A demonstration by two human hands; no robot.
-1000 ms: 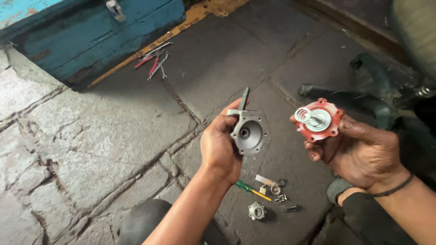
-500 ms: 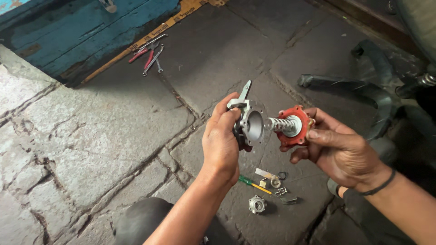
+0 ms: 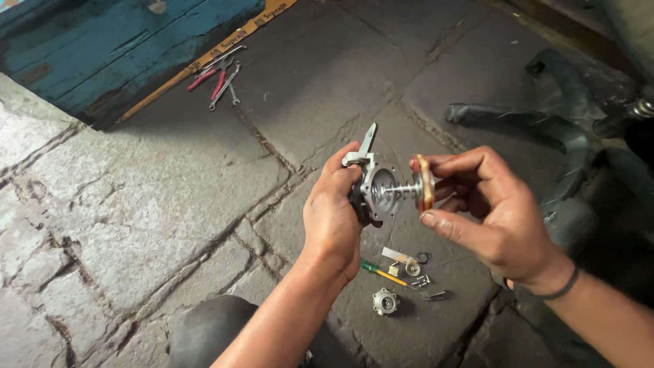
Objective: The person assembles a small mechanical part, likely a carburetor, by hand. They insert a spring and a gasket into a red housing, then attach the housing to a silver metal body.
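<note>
Sitting on the stone floor (image 3: 136,204) with this thing in pieces. My left hand (image 3: 334,218) is wrapped around the grey metal housing (image 3: 375,191), fingers (image 3: 340,167) curled over its top edge and thumb side tucked behind, so it's gripped tight with the round open cup facing to my right. A flat little lever (image 3: 368,138) sticks up off the top of it.

My right hand (image 3: 497,211) has the red diaphragm disc (image 3: 425,182) pinched edge-on between thumb and the first fingers, the rest of the hand loosely curved around it. A coil spring (image 3: 398,190) runs sideways between the disc and the cup of the housing; can't really tell if the spring end is seated in the cup or just touching it. Both parts are held up above the floor, just beside each other.

Down below my hands on the floor: a small screwdriver with a green and yellow handle (image 3: 378,272), a round metal fitting (image 3: 385,300), and a little scatter of small parts (image 3: 415,269). Farther up, near the blue wooden box (image 3: 102,48), red-handled pliers (image 3: 214,78) lie well apart from everything. Black hose (image 3: 531,126) off to my right.
</note>
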